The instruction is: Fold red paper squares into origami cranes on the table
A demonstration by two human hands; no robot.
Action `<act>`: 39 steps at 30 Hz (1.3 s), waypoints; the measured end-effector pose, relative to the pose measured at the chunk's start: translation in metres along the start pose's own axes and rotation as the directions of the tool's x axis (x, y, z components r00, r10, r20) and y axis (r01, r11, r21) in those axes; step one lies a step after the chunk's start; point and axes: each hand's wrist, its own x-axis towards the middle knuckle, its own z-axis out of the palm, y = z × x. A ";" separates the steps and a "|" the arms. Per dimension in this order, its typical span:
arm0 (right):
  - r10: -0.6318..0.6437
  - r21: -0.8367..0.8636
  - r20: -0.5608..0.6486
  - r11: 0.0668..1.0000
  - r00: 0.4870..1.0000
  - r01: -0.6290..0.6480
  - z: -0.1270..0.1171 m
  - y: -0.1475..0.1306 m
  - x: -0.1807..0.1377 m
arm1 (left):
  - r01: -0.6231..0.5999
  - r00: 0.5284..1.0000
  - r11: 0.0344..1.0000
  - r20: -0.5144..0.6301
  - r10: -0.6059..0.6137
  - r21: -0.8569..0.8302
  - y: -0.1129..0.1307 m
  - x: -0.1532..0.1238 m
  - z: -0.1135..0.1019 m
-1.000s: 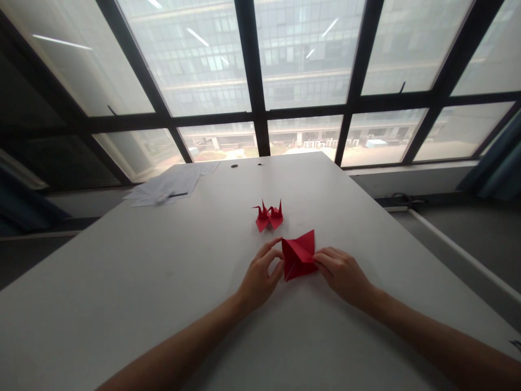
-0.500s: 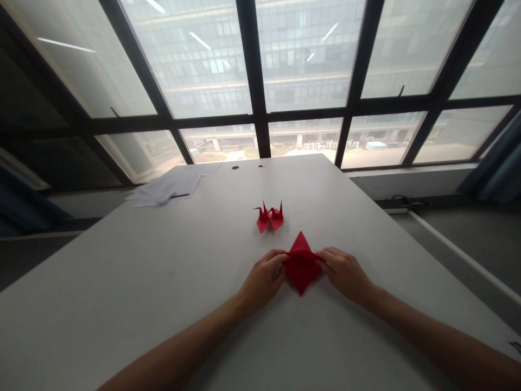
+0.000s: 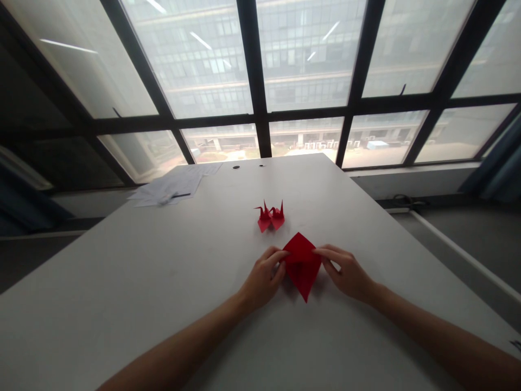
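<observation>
A folded red origami paper (image 3: 302, 266), roughly diamond-shaped with its lower point toward me, is between my two hands. My left hand (image 3: 266, 277) pinches its left corner, thumb and forefinger at the edge. On the opposite side my right hand (image 3: 344, 271) grips the right edge between thumb and fingers, leaving a small gap showing inside the pinch. Shadow beneath the lower part suggests it is lifted slightly off the table. Just beyond it, two red paper cranes (image 3: 271, 219) stand side by side.
The white table (image 3: 142, 282) stretches toward the windows (image 3: 305, 60). White paper sheets (image 3: 179, 182) lie at its far left, with a dark pen-like item (image 3: 181, 195) on them. Two small round dark-rimmed holes are near the far edge.
The raised crosswise fold in the red paper now looks flattened into a smooth upper face. Its lower tip has shifted slightly right and nearer. Both hands stay at the sides.
</observation>
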 end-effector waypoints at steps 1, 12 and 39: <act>-0.001 0.006 0.011 1.000 1.000 0.001 -0.001 0.001 0.000 | 0.003 1.000 1.000 0.001 -0.003 0.005 0.000 0.000 0.000; -0.068 -0.157 0.099 0.984 0.993 0.083 0.001 -0.005 0.004 | -0.032 0.998 0.999 0.061 0.030 0.028 0.007 0.000 -0.002; 0.186 0.049 0.035 0.981 0.982 -0.188 0.019 0.007 0.001 | -0.013 0.998 0.997 0.055 0.009 0.073 -0.011 -0.002 0.008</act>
